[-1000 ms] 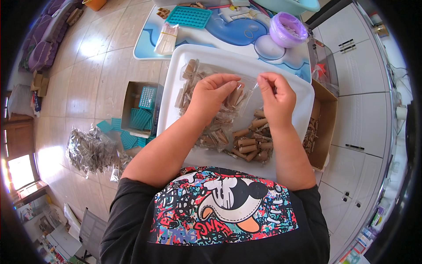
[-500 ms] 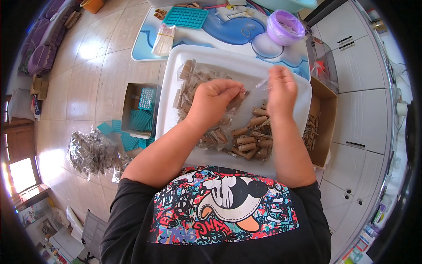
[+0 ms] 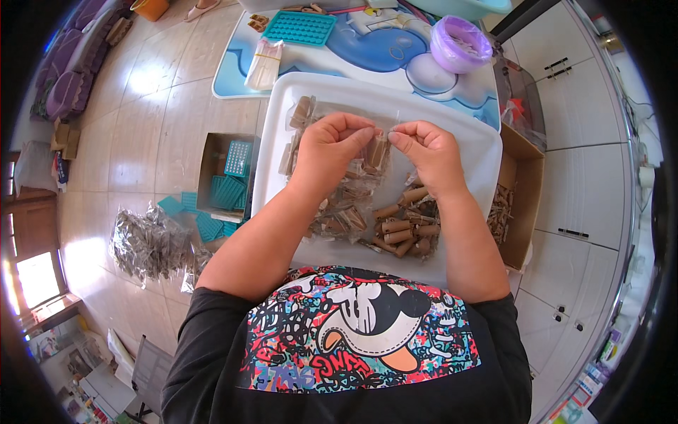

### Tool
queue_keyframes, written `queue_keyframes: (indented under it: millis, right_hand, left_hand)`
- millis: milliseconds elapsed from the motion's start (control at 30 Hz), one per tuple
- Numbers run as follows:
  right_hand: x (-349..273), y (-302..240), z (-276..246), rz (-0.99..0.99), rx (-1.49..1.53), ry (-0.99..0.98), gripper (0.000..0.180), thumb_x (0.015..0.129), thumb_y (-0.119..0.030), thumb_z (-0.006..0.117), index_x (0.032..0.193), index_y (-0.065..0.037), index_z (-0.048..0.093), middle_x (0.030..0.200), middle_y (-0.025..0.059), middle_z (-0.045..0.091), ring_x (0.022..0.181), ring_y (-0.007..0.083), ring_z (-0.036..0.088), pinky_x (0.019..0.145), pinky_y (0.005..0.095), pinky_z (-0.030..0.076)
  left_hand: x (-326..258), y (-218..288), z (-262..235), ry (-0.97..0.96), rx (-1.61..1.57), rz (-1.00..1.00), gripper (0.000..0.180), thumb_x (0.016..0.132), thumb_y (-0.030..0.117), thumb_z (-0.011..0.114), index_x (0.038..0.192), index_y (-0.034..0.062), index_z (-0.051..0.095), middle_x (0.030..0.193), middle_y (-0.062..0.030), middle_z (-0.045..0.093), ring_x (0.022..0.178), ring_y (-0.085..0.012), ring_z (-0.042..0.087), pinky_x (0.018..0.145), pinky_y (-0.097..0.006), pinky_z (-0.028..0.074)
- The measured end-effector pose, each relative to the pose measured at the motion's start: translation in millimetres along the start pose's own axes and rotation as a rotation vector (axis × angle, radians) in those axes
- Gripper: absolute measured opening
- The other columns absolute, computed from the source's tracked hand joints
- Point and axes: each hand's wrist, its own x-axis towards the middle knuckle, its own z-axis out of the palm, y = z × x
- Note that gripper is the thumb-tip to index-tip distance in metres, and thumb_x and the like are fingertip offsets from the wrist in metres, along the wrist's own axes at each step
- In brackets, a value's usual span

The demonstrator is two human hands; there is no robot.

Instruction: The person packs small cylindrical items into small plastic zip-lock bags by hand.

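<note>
Above the white tray [image 3: 466, 152], the left hand [image 3: 332, 145] and the right hand [image 3: 427, 152] pinch between their fingertips the two top corners of a small clear packet [image 3: 380, 150] holding brown rolls, with loose brown rolls [image 3: 406, 226] below.

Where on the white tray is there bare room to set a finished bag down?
The white tray is bare along its right side, between the right hand and the cardboard box, and along the far edge above both hands. The middle is crowded: bagged pieces under the left hand, loose brown rolls beside them.
</note>
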Motion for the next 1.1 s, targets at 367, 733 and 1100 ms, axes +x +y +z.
queue_keyframes:
  millis: [367, 733, 1100]
  right_hand:
    - [0, 5, -4, 0.006, 0.059, -0.025, 0.014, 0.082, -0.013, 0.060, 0.084, 0.001, 0.062, 0.065, -0.0061, 0.053, 0.054, 0.0004, 0.038, 0.048, 0.0168, 0.030]
    - [1, 0, -6, 0.165, 0.220, -0.011, 0.010, 0.079, -0.015, 0.062, 0.078, -0.005, 0.060, 0.058, -0.0056, 0.048, 0.048, 0.0020, 0.037, 0.044, 0.0173, 0.028]
    - [-3, 2, -1, 0.049, 0.184, 0.052, 0.012, 0.081, -0.015, 0.060, 0.080, -0.003, 0.060, 0.059, -0.0067, 0.049, 0.049, 0.0008, 0.036, 0.044, 0.0165, 0.027]
  left_hand:
    - [2, 2, -2, -0.015, -0.037, 0.002, 0.009, 0.084, 0.005, 0.055, 0.091, -0.0001, 0.059, 0.086, -0.0047, 0.063, 0.076, -0.0082, 0.057, 0.065, -0.023, 0.049]
    - [4, 7, -11, -0.072, -0.114, -0.131, 0.019, 0.083, 0.001, 0.042, 0.097, -0.0016, 0.055, 0.093, -0.0114, 0.061, 0.087, -0.0194, 0.060, 0.075, -0.031, 0.051]
    - [5, -4, -5, -0.289, 0.073, 0.038, 0.043, 0.082, 0.006, 0.052, 0.123, 0.0017, 0.042, 0.111, -0.0069, 0.055, 0.101, -0.0142, 0.052, 0.088, -0.028, 0.041]
